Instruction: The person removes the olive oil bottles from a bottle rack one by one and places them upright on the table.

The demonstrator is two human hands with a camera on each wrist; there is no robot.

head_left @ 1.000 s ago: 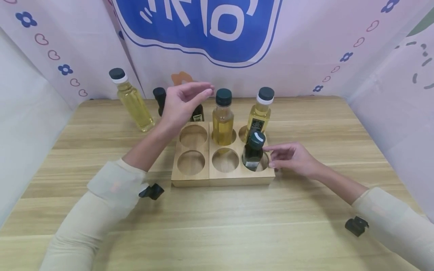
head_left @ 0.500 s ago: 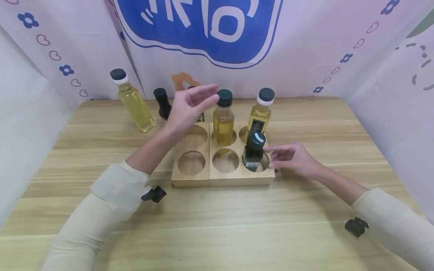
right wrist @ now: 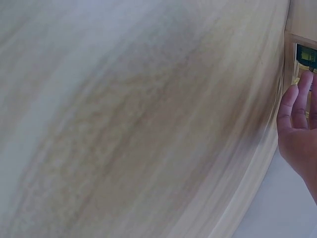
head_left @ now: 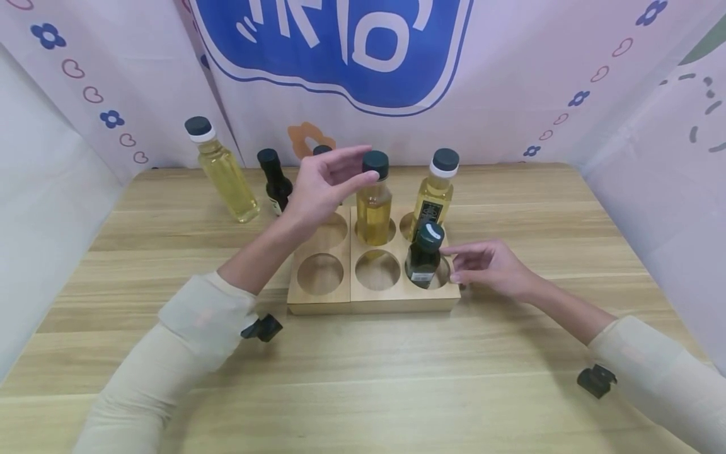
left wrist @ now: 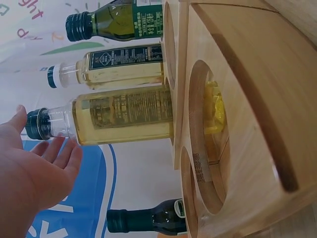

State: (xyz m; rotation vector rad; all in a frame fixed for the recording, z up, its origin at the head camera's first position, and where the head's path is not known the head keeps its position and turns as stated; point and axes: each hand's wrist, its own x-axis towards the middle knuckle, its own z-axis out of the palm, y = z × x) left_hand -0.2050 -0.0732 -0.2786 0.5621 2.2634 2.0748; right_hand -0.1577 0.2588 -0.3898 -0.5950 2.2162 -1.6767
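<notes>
A wooden bottle holder with round holes is in the middle of the head view. An oil bottle with yellow oil stands in a back hole. My left hand is at its dark green cap, thumb in front and fingers behind; in the left wrist view the fingers are loosely bent beside the neck. Whether they press the cap is hard to tell. A small dark green bottle leans in the front right hole. My right hand is beside it at the holder's right edge, fingers mostly extended.
A labelled yellow oil bottle stands in the back right hole. Left of the holder is another yellow bottle. A dark bottle stands behind the holder, with a further one partly hidden by my left hand. A printed curtain hangs behind the table.
My left hand has moved right, from above the holder's left part to the cap of the middle yellow oil bottle. My right hand and the bottles have stayed put.
</notes>
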